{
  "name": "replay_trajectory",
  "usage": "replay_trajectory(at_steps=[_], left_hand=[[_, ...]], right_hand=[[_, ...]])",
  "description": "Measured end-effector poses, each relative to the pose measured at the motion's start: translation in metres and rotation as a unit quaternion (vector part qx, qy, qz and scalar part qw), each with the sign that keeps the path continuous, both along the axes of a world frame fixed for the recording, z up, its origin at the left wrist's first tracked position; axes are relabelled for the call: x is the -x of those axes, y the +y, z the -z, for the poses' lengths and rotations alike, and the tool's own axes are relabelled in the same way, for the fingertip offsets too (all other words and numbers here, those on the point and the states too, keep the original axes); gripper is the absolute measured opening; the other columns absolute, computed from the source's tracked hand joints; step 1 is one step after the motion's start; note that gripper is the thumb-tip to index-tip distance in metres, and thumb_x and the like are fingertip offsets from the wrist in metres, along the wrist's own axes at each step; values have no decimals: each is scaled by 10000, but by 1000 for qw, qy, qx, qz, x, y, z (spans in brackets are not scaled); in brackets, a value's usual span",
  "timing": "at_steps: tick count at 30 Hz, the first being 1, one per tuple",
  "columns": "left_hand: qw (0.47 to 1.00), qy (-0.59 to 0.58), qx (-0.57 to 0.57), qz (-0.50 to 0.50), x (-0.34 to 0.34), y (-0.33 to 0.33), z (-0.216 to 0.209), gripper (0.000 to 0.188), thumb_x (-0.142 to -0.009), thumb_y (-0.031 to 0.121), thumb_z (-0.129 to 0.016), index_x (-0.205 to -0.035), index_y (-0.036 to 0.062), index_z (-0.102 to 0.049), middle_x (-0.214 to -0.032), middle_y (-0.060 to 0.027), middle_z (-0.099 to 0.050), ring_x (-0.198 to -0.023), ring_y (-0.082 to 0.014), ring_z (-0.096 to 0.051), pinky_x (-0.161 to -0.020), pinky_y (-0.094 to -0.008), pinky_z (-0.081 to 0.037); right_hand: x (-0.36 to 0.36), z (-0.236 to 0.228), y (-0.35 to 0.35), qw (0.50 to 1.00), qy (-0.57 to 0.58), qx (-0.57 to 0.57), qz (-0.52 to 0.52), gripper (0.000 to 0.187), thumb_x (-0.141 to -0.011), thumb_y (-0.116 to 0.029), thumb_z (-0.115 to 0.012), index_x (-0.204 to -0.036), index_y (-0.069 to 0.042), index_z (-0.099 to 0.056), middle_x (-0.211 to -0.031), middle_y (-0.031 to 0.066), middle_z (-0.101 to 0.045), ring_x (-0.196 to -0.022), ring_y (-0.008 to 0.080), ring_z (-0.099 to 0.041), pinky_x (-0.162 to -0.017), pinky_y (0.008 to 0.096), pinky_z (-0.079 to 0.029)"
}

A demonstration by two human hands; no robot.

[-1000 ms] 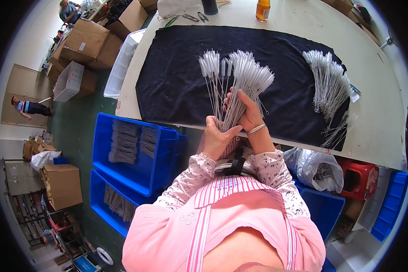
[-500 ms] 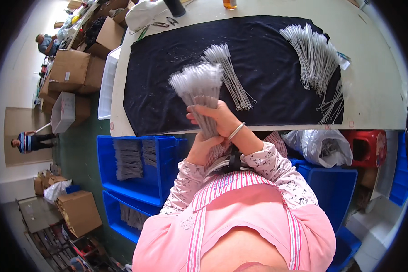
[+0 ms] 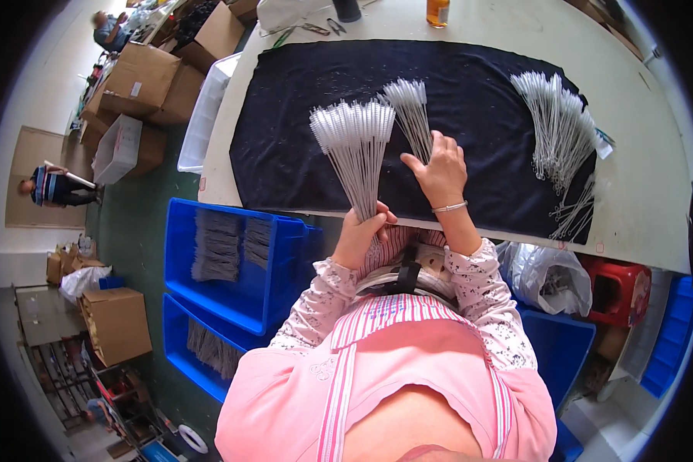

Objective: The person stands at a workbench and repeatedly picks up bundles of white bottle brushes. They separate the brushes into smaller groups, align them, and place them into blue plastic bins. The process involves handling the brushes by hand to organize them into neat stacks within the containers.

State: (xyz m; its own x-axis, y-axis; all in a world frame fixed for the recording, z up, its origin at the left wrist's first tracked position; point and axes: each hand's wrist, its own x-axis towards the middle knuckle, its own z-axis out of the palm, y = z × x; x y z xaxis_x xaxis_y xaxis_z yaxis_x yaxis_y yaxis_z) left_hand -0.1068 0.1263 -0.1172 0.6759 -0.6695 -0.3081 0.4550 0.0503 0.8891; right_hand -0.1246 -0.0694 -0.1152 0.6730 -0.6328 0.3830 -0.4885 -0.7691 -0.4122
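My left hand point(image 3: 358, 236) is closed round the wire ends of a thick bundle of thin tube brushes point(image 3: 354, 146). Their white bristle heads fan out upward over the dark cloth point(image 3: 285, 115). My right hand point(image 3: 443, 173) lies at the lower end of a smaller pile of brushes point(image 3: 410, 108), fingers stretched out and thumb apart; it covers that pile's looped ends. Farther right on the cloth is a larger pile of the same brushes point(image 3: 554, 131), with a few loose ones point(image 3: 577, 209) just below it.
Blue crates point(image 3: 281, 269) holding grey bundles stand on the floor left of me. A red stool point(image 3: 631, 292) and a plastic bag point(image 3: 554, 285) are under the table's right side. Snips point(image 3: 336, 28) and a bottle point(image 3: 437, 12) lie toward the table's far edge. Two people are at left.
My right hand has left the held bundle and moved right to the smaller pile. The bundle stays in my left hand, its brushes more spread. The whole view has shifted and turned slightly.
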Motion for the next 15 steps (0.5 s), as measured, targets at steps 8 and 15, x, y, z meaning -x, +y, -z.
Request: replay_trajectory(at_steps=[8,15], left_hand=[[992,-52,-58,-95,0,-18,3,173,-900,167,-617,-953,22,-539,-677,-15,-542,-527,-96,-521,-510,-237,-446],[995,26,-39,-93,0,-26,-2,309,-857,154,-674,-1032,-20,-487,-708,-43,-535,-540,-116,-537,-507,-266,-468]], right_hand=[[-3,5,2,987,151,26,41,582,-719,-268,-728,-1204,-39,-503,-977,131,-618,-918,288,-623,-742,415,-531],[-20,31,-12,979,194,46,35,280,-773,-168,-621,-984,-4,-537,-858,147,-646,-789,311,-679,-703,412,-555]])
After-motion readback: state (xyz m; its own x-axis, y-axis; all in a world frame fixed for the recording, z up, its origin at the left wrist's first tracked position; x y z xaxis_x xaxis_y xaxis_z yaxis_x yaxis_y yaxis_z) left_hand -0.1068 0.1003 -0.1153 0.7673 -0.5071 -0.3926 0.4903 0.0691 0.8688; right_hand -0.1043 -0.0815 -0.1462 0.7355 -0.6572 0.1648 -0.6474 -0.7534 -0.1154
